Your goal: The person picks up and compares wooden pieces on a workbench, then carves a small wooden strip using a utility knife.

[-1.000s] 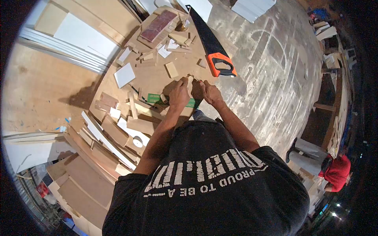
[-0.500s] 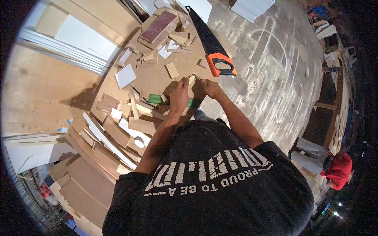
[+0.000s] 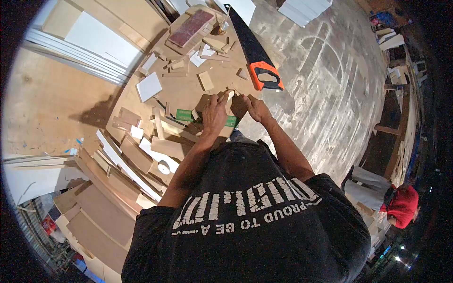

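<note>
My left hand (image 3: 215, 113) is closed around a small pale wooden piece (image 3: 230, 95) near the front edge of the workbench (image 3: 181, 101). Just to the right, my right hand (image 3: 257, 109) has its fingers curled together by the same piece's right side; what they pinch is too small to make out. A green strip (image 3: 188, 115) lies on the bench, partly under my left hand. Beyond my right hand rests a handsaw (image 3: 255, 54) with an orange and black handle. A small wooden block (image 3: 205, 81) lies above my left hand.
Wood offcuts (image 3: 170, 148) and long strips crowd the bench's left side. A reddish sanding block (image 3: 190, 28) lies at the far end. White panels (image 3: 94, 42) are stacked at upper left. A person in red (image 3: 401, 206) is at the lower right.
The view has shifted slightly. My right hand has turned a little beside the wooden piece, and more of the green strip shows near my left hand.
</note>
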`<move>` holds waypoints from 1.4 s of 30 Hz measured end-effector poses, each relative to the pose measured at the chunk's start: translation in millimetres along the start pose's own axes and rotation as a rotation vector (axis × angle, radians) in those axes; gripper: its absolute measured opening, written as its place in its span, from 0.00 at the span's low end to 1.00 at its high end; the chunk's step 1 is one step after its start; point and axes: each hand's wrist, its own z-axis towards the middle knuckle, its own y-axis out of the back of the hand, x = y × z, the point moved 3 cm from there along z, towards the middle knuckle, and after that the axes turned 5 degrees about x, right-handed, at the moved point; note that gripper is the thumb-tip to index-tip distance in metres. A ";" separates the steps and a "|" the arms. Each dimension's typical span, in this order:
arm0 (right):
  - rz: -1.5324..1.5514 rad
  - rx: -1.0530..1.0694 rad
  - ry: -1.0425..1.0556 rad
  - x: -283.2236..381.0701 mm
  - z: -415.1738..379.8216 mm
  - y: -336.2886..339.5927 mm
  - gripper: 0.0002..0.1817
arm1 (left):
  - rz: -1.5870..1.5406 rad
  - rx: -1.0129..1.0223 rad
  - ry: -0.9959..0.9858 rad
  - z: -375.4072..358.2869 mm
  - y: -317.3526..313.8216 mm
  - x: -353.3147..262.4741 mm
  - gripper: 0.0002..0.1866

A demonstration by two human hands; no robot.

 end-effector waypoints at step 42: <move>0.255 -0.114 -0.043 -7.3 3.3 -27.4 0.39 | -0.081 0.126 0.036 11.4 4.9 9.7 0.24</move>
